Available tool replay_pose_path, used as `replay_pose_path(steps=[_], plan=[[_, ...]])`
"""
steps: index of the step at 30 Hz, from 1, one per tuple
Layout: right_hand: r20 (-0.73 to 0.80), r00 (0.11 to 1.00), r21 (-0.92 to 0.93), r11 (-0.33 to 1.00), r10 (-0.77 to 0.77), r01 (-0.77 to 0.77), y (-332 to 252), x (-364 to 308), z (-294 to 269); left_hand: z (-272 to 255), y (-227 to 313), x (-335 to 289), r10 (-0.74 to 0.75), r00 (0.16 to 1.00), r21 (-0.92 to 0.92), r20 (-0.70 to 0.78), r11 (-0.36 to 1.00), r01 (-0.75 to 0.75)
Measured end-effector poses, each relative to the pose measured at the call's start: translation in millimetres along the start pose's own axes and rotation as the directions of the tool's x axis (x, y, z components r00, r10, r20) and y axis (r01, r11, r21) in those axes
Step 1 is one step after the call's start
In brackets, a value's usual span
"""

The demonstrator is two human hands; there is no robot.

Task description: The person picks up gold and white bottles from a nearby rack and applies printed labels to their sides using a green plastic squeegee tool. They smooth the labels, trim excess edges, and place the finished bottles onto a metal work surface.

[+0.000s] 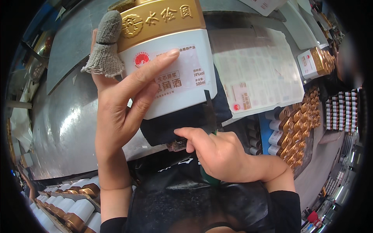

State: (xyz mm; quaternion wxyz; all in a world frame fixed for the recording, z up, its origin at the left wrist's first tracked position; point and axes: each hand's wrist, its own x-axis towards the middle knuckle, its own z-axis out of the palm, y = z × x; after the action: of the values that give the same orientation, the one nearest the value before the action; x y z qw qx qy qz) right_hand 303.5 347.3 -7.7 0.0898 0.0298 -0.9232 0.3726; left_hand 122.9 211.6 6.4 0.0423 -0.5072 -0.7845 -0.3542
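Note:
A white bottle with an embossed gold shoulder [161, 20] lies on a dark cloth [159, 130] in front of me. On its white face is a clear printed label [188, 64] with red and brown print. My left hand [120, 91] rests over the bottle's left side; its index finger lies stretched across the label and its thumb is beside it. A grey knitted finger cover [107, 44] sits on another of its fingers. My right hand [219, 153], below the bottle, is closed round the green handle of a knife [210, 116], whose dark narrow blade points up by the bottle's lower right corner.
A backing sheet of labels [258, 66] lies right of the bottle. Rows of gold-topped white bottles [293, 136] stand at the right, with more bottles [75, 209] at the lower left. A metal tabletop [68, 101] spreads to the left. Another bottle [311, 64] lies at the far right.

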Motion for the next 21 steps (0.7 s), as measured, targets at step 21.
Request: replay_pose_path(steps=[21], plan=[[0.041, 0.997, 0.091, 0.994, 0.06, -0.063, -1.5, 5.2, -1.8, -2.4, 10.8, 21.5, 0.194, 0.97, 0.443, 0.148, 0.864, -0.24]])
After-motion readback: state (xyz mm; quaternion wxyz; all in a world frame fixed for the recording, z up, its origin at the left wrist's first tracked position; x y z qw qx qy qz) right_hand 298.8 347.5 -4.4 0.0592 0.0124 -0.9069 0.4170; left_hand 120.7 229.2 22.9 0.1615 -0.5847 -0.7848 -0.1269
